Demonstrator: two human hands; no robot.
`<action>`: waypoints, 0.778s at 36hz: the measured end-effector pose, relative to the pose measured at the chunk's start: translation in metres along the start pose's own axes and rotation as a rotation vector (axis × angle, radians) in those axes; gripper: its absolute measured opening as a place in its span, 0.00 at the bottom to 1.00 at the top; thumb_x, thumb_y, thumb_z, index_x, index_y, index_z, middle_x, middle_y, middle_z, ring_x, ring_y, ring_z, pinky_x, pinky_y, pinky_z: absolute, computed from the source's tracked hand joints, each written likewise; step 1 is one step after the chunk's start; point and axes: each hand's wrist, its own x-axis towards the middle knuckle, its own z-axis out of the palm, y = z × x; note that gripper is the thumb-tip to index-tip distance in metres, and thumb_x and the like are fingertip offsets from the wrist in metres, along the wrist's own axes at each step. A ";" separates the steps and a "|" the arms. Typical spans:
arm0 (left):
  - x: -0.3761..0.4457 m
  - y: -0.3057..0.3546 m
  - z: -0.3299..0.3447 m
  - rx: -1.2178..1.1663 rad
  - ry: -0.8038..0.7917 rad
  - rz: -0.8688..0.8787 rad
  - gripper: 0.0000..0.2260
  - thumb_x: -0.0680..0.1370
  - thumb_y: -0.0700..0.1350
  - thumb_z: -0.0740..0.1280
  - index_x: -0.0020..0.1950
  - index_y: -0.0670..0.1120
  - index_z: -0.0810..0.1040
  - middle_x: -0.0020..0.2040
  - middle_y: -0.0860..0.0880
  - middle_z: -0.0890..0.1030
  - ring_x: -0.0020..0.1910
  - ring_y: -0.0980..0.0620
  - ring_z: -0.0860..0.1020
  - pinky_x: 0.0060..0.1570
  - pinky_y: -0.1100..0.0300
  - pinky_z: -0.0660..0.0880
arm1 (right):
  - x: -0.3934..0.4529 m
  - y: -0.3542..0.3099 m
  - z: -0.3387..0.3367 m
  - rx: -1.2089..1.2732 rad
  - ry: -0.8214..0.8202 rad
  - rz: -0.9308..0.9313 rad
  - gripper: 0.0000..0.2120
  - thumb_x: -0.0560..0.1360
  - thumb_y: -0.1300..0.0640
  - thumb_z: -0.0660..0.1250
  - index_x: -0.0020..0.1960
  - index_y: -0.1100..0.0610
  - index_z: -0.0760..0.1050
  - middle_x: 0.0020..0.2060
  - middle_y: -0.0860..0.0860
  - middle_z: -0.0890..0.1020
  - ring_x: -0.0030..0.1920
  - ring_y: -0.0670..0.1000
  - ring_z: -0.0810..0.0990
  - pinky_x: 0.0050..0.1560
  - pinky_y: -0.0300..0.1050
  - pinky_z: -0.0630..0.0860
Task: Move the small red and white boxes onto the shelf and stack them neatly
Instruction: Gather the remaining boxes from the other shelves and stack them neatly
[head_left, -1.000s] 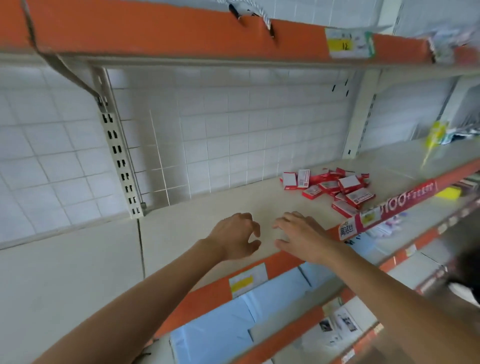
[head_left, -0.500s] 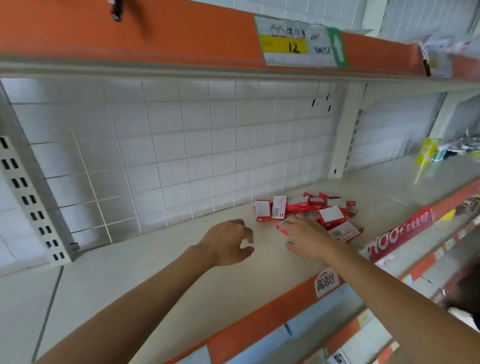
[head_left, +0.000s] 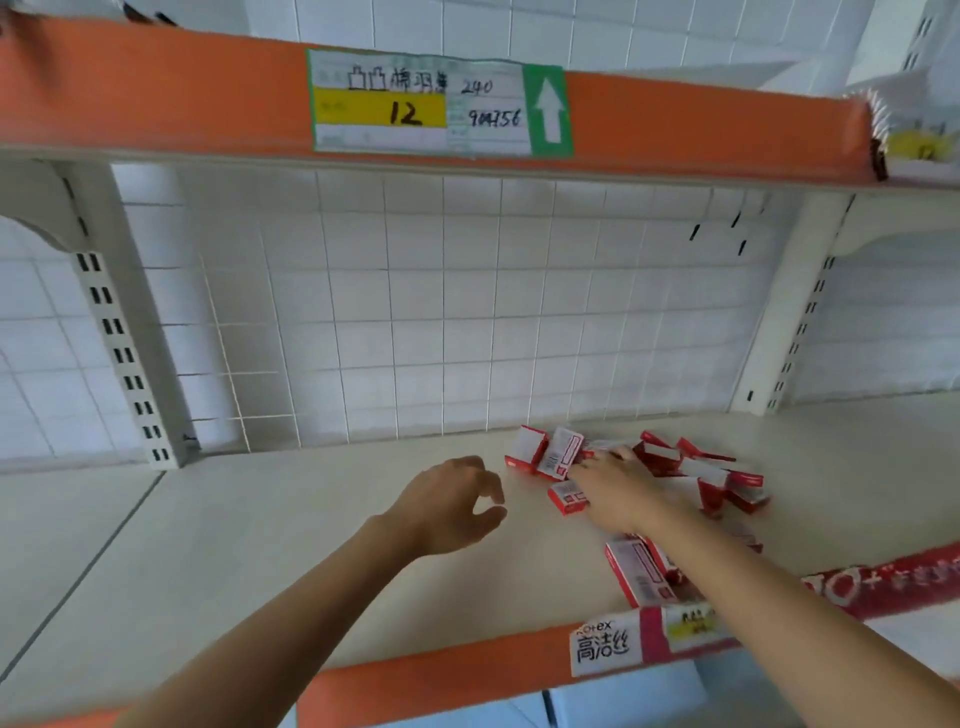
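Our right hand (head_left: 615, 491) lay flat on the boxes (head_left: 698, 475), our left hand (head_left: 451, 501) hung loose and empty; we guessed they were light, stiff, best pinched by the sides.

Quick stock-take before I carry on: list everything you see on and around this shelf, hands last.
boxes: about a dozen, exact count unclear, red and white, loose pile at right of the shelf, unstacked
shelf: one, cream with orange edge, bearing the boxes
upper shelf edge: one, orange, overhead
price tag: one, white, yellow and green, marked 12, on the upper edge
brand label: one, white and pink, on the shelf's front edge
grid panel: one, white, behind
left hand: curled loosely, holding nothing, above the shelf
right hand: reaching into the pile, grip unclear
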 end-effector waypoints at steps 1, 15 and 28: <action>-0.004 0.001 0.001 -0.004 -0.003 -0.021 0.11 0.78 0.52 0.63 0.57 0.51 0.78 0.56 0.51 0.76 0.53 0.53 0.77 0.50 0.59 0.73 | 0.002 0.001 0.001 0.003 0.018 -0.033 0.20 0.77 0.58 0.58 0.68 0.54 0.66 0.66 0.52 0.73 0.68 0.54 0.67 0.71 0.50 0.56; -0.109 -0.014 -0.006 -0.019 0.148 -0.390 0.08 0.77 0.48 0.64 0.51 0.49 0.81 0.51 0.52 0.77 0.43 0.54 0.79 0.44 0.59 0.74 | 0.027 -0.103 -0.006 0.542 0.117 -0.418 0.20 0.72 0.49 0.69 0.61 0.56 0.73 0.54 0.51 0.73 0.59 0.50 0.70 0.55 0.40 0.66; -0.257 -0.090 -0.053 0.047 0.227 -0.623 0.06 0.76 0.47 0.65 0.48 0.50 0.81 0.49 0.52 0.78 0.43 0.53 0.80 0.44 0.58 0.75 | 0.027 -0.262 -0.076 0.594 0.217 -0.682 0.18 0.71 0.50 0.71 0.58 0.57 0.75 0.45 0.47 0.68 0.54 0.50 0.72 0.45 0.35 0.62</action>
